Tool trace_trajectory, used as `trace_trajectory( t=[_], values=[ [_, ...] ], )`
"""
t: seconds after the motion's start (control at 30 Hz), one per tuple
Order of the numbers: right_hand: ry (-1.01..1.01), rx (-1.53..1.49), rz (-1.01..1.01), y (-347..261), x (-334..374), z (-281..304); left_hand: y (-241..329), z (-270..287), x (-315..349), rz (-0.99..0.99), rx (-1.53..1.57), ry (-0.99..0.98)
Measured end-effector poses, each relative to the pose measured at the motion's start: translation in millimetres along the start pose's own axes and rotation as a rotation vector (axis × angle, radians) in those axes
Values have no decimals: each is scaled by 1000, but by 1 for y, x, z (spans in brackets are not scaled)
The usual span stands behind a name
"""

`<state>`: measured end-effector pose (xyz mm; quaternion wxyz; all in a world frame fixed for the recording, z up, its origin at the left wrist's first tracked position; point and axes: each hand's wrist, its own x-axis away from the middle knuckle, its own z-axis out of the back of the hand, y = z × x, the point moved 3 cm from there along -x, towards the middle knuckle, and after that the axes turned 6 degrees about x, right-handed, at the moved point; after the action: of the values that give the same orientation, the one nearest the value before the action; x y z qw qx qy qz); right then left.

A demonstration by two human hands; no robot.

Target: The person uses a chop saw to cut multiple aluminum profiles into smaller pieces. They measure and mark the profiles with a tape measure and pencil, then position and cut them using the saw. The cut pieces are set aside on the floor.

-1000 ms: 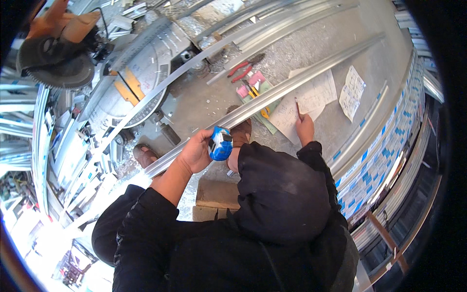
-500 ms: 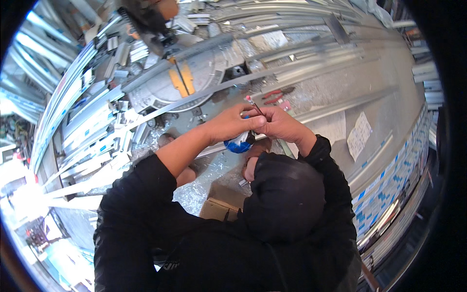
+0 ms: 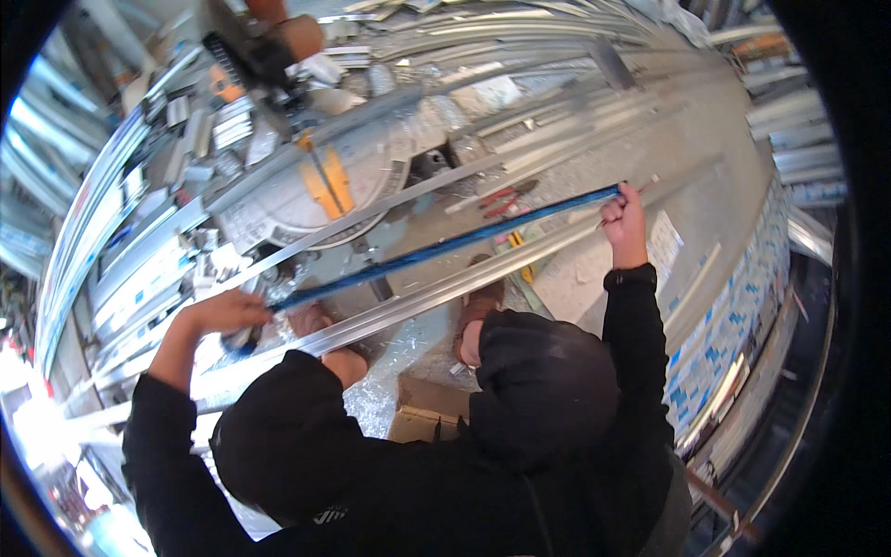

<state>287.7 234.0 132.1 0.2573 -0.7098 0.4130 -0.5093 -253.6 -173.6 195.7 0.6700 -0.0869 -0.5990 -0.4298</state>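
Note:
A blue tape measure blade (image 3: pixel 445 245) is stretched out between my two hands, rising toward the right. My left hand (image 3: pixel 223 311) is closed at its left end, where the dark tape measure case (image 3: pixel 243 345) shows partly below the fingers. At the other end my right hand (image 3: pixel 626 223) pinches the blade's tip. A thin pencil (image 3: pixel 653 179) also sticks out of that hand. Just below the blade runs a long silver metal profile (image 3: pixel 408 304), roughly alongside it and in front of my knees.
A miter saw base with a yellow insert (image 3: pixel 327 181) stands at the far left, with metal offcuts around it. Red-handled pliers (image 3: pixel 499 201) lie beyond the blade. Long profiles (image 3: pixel 529 37) cover the back. An open cardboard box (image 3: pixel 422 408) sits between my legs.
My hands were together at the middle with the tape measure and pencil. Now they are wide apart, left hand down-left, right hand to the right, and the blade is drawn out between them.

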Motion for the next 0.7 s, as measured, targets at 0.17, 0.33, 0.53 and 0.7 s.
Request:
trace_trajectory(
  t=[0.17,0.33,0.53,0.7],
  values=[
    [189,290,40,42,-17,16,6,-22,-25,-224,328,-127],
    [-134,349,-250,146,-5,-80,14,-24,-64,-232,221,202],
    [43,456,-97,140,-42,-112,-85,-35,-37,-80,330,873],
    [70,494,-122,149,-66,-107,-178,-48,-18,56,123,1068]
  ],
)
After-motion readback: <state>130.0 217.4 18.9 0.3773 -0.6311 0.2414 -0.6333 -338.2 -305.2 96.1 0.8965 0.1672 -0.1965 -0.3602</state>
